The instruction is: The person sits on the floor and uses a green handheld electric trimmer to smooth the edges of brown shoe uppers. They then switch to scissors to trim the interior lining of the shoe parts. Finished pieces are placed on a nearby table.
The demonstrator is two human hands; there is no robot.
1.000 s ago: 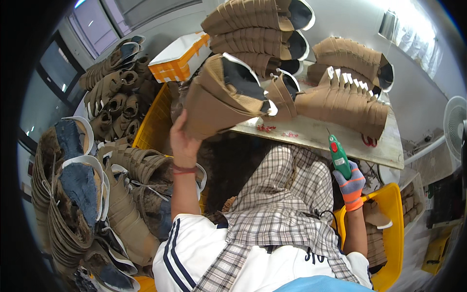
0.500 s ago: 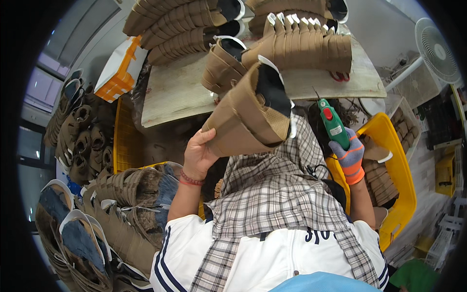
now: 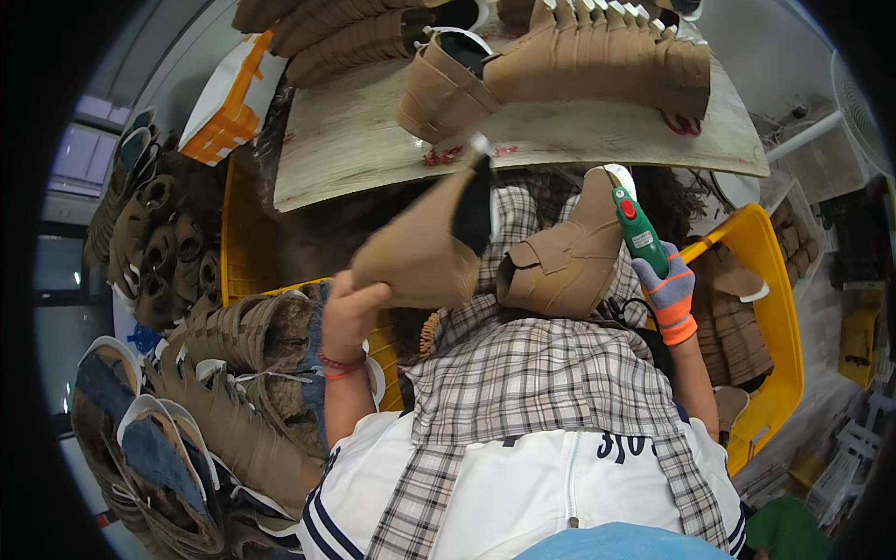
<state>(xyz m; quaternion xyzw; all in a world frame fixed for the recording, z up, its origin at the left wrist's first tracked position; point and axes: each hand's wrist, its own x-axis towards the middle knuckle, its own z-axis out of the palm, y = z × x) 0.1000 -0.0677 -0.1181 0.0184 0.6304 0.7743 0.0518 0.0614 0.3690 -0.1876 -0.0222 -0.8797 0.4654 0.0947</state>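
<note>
My bare left hand [image 3: 350,313] grips a tan boot upper [image 3: 415,252] by its lower edge, thumb on the outside. This upper is smeared by motion, and its dark inner side faces right. A second tan boot upper [image 3: 565,266] with a strap rests on my checked apron [image 3: 523,373], its white toe end pointing up and away. My right hand [image 3: 667,289], in a grey and orange glove, is wrapped round a green handheld power tool [image 3: 640,233] with a red switch. The tool's front end lies beside the second upper's white end; whether they touch cannot be made out.
Rows of tan uppers [image 3: 607,70] stand on the worn table [image 3: 355,149] ahead. Piled uppers [image 3: 243,392] lie at my left. A yellow crate [image 3: 789,345] with more uppers is on my right. An orange-and-white box [image 3: 224,103] and a fan [image 3: 854,103] flank the table.
The two uppers, nested or overlapping before, are now apart: one rests on my lap, the other has swung left and tilted in my left hand. The tool has dropped slightly. The view has shifted.
</note>
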